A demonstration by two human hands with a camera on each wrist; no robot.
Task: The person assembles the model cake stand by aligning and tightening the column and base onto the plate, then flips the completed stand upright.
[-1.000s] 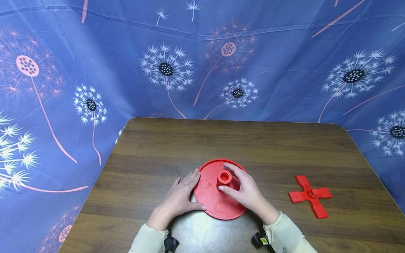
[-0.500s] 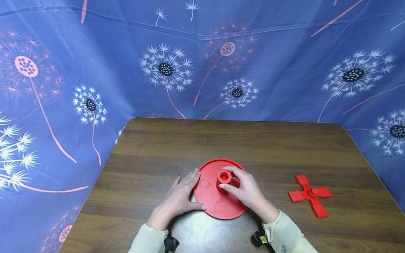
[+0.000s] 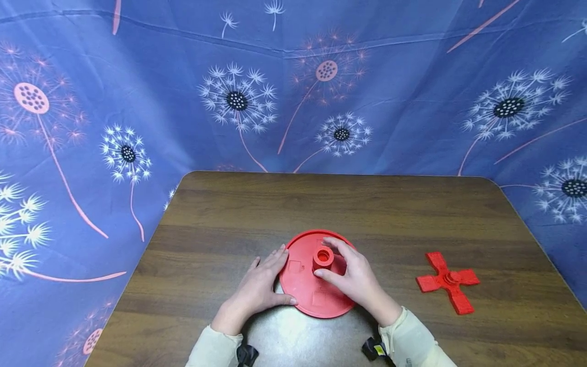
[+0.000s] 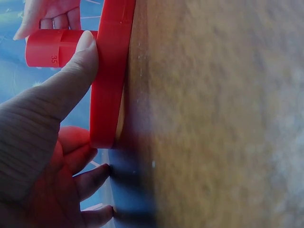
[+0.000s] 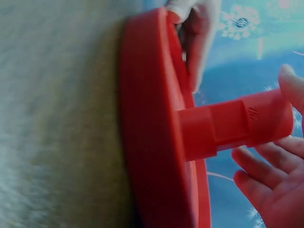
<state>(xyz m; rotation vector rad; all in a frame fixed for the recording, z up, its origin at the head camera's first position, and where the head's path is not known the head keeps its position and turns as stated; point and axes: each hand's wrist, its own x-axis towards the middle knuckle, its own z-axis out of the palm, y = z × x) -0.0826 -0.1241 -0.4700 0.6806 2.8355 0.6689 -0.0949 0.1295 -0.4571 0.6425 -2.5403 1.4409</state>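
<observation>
A red disc (image 3: 298, 290) with a raised rim lies flat on the table. From its middle rises a short red tube (image 3: 323, 257), hollow at the top and marked with small digits in the left wrist view. My left hand (image 3: 259, 288) holds the disc by its left edge, thumb (image 4: 85, 45) on the rim and outer fingers spread against the table. My right hand (image 3: 357, 275) curves around the tube from the right. Its thumb (image 3: 327, 275) lies along the near side; the index finger reaches behind, a small gap showing near its tip. The other right fingers spread loosely.
To the right lies a red four-armed cross (image 3: 451, 279) with a round stub at its centre. The wooden table (image 3: 293, 201) ends at a blue curtain (image 3: 183, 112) printed with dandelions. Black straps sit at both wrists.
Right fingers closed in slightly around the tube by half a second ago and are a little wider now. The left hand keeps its place. The whole head view has shifted slightly.
</observation>
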